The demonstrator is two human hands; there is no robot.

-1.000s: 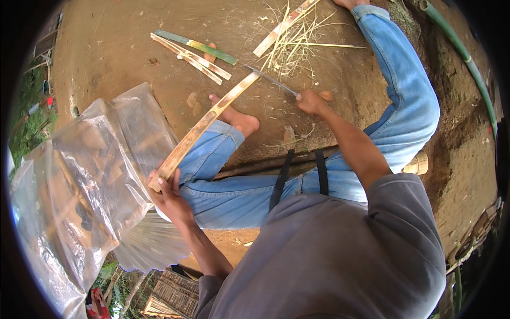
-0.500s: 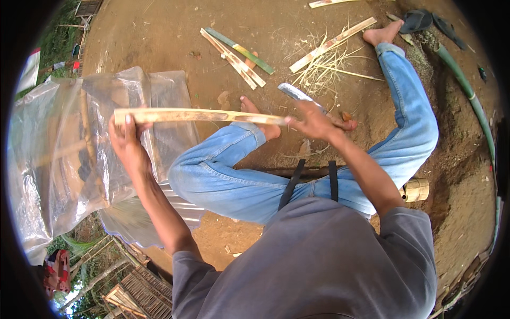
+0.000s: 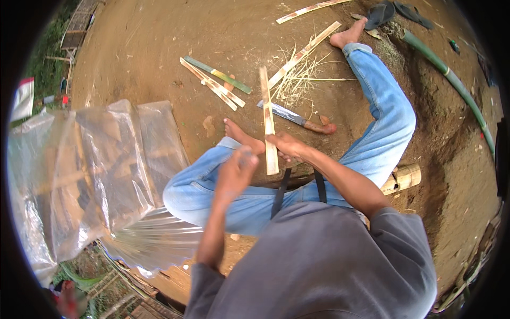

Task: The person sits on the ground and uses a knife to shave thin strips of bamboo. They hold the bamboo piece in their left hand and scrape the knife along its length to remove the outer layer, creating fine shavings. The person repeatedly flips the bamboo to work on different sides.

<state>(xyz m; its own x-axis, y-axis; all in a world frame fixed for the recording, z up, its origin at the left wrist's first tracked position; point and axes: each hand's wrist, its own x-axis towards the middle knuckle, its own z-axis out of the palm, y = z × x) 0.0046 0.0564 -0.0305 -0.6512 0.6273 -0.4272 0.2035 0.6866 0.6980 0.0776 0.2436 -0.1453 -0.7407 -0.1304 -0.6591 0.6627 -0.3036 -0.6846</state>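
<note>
My right hand (image 3: 288, 147) is closed around a flat split bamboo strip (image 3: 269, 125) near its lower end. The strip points away from me, its far end over the shavings. To the left, my left hand (image 3: 236, 171) is raised over my thigh, apart from the strip; motion smears its fingers. A machete (image 3: 320, 127) with a wooden handle lies on the ground just beyond my right hand, the strip crossing in front of its blade. Thin bamboo shavings (image 3: 297, 85) are heaped past it, beside another long bamboo strip (image 3: 311, 47).
Several bamboo strips (image 3: 220, 75) lie on the dirt ahead. Clear plastic sheeting (image 3: 127, 154) covers something at left. A green bamboo pole (image 3: 451, 80) curves along the right side, near dark sandals (image 3: 380, 15). A cut bamboo piece (image 3: 405, 177) lies by my right thigh.
The strip has swung from lying crosswise between both hands to pointing away from me. My left hand has let go of it and moved right; my right hand now grips it.
</note>
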